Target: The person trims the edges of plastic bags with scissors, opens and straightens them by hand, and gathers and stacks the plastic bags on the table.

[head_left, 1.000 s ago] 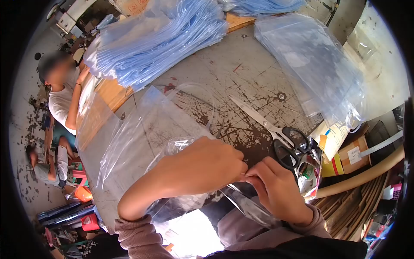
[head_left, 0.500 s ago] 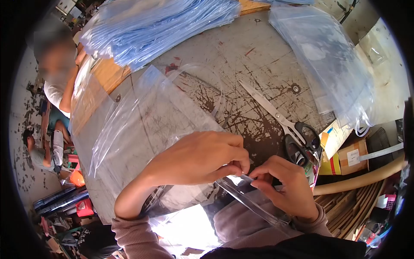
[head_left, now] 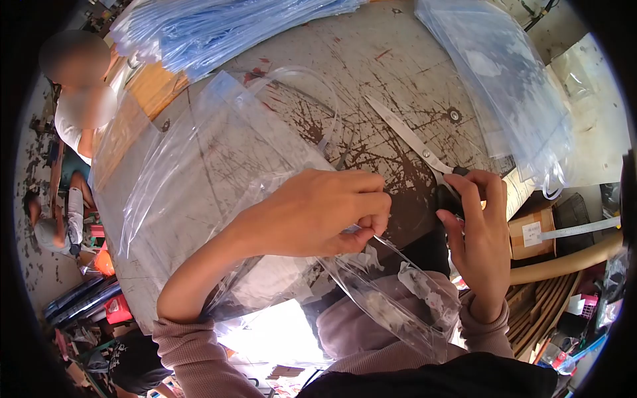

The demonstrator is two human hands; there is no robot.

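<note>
My left hand (head_left: 318,211) is closed in a pinch on the edge of a clear plastic bag (head_left: 391,302), which hangs down over my lap. My right hand (head_left: 481,235) has its fingers curled over the black handles of a pair of scissors (head_left: 411,140), with the thumb against the near handle. The blades lie on the table, pointing away to the upper left. More clear plastic sheeting (head_left: 222,149) is spread on the table beyond and left of my left hand. My fingers hide part of the scissor handles.
A thick stack of bluish plastic bags (head_left: 232,33) lies at the back of the scratched table (head_left: 358,60). Another plastic pile (head_left: 497,79) is at the right. A cardboard box (head_left: 531,232) stands below the right edge. Two people (head_left: 73,123) are at the left.
My right hand has let go of the plastic and moved right and up onto the scissor handles. My left hand keeps its pinch; the plastic hangs looser. The whole view has shifted slightly.
</note>
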